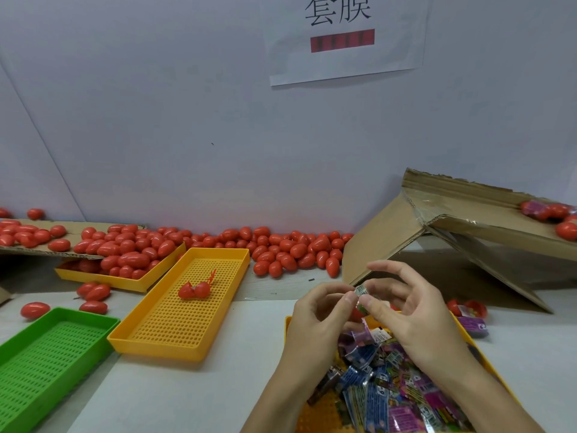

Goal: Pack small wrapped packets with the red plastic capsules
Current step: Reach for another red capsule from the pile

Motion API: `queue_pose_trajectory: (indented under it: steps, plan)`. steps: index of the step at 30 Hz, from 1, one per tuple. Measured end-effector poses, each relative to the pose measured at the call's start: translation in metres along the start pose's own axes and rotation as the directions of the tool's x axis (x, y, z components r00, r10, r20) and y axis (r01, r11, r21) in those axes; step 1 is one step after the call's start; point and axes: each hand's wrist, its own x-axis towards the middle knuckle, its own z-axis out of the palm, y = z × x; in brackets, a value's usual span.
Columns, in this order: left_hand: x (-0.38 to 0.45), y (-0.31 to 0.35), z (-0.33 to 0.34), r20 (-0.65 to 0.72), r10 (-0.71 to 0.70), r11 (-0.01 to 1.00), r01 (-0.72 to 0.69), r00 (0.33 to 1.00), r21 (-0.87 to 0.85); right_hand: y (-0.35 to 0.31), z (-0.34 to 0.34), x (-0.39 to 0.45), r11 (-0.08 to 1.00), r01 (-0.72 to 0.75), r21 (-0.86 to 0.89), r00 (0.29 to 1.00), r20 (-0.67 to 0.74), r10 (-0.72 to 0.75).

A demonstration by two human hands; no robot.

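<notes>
Both hands, left hand point(315, 310) and right hand point(406, 310), pinch one small foil-wrapped packet point(361, 295) above the yellow perforated plastic tray point(290, 326); fold it tight and compact so it fits a capsule.

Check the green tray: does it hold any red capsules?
No. The green tray shows only its bare perforated floor; the nearest red capsules lie on the table beyond it.

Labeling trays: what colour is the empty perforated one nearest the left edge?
Green, clearest in the head view.
</notes>
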Motion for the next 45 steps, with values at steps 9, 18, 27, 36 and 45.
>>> queue_pose_trajectory:
  steps: [9, 18, 27, 36, 45]
  plan:
    - [0.005, -0.005, -0.003, -0.036, -0.095, 0.959, 0.082, 0.995, -0.272, -0.003, 0.012, -0.005, 0.935, 0.101, -0.341, 0.991, -0.043, -0.123]
    - [0.004, -0.008, -0.002, -0.037, -0.08, 0.978, 0.071, 0.996, -0.195, -0.002, 0.017, -0.007, 0.846, 0.186, -0.5, 0.972, -0.032, -0.233]
    - [0.003, -0.01, 0.0, 0.081, -0.067, 0.992, 0.075, 0.994, -0.1, -0.004, 0.017, -0.008, 0.872, 0.229, -0.433, 0.971, 0.034, -0.238]
    - [0.003, -0.007, 0.0, 0.113, -0.098, 0.995, 0.1, 0.989, -0.012, -0.005, 0.012, -0.007, 0.889, 0.215, -0.404, 0.975, 0.042, -0.217]
    - [0.002, -0.007, 0.0, 0.068, -0.104, 0.995, 0.103, 0.992, 0.019, -0.005, 0.012, -0.006, 0.895, 0.192, -0.402, 0.981, 0.095, -0.167]
